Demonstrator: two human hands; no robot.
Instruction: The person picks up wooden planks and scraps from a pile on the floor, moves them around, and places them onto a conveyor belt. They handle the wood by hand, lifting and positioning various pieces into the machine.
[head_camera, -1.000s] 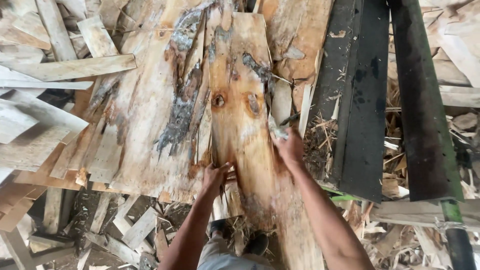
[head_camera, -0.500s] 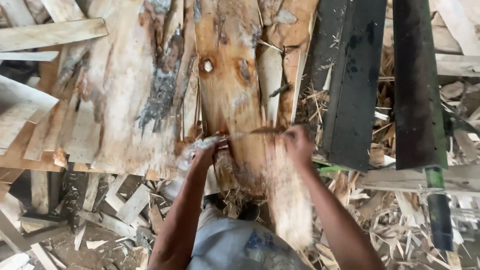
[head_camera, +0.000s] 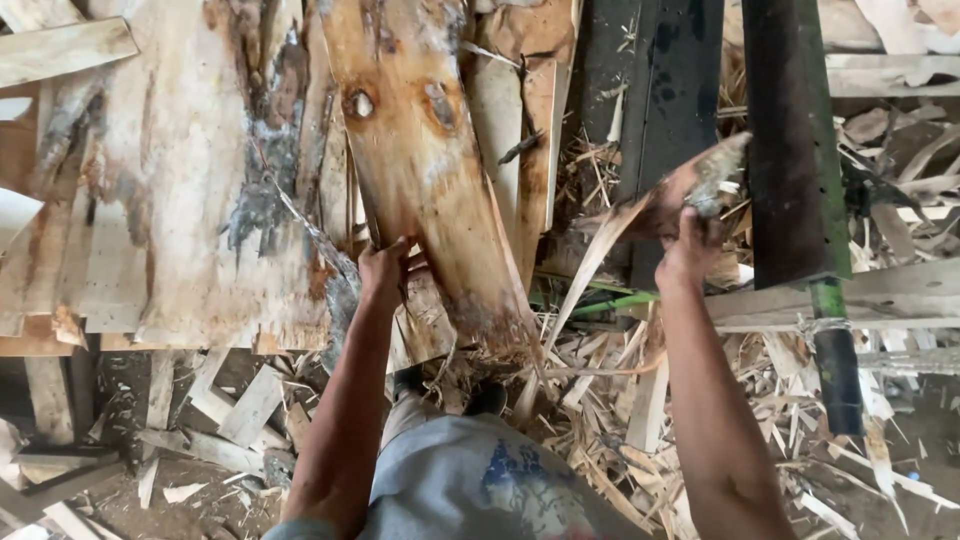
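Pulling a torn strip of wood (head_camera: 655, 205) off to the right, right hand (head_camera: 688, 250) with fingers closed around its thick end, beside the dark metal frame (head_camera: 660, 90). Left hand (head_camera: 383, 268) pressed on the lower edge of the knotty sheet of wood (head_camera: 420, 170), fingers curled over it. Probably stripping bad edges from the sheet; next likely needing a free spot to drop the strip. Offcuts (head_camera: 600, 400) littered below, green-handled beam (head_camera: 800, 150) close on the right, crowding the way.

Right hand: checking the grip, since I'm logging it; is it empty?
No, the right hand is closed around a torn strip of wood veneer.
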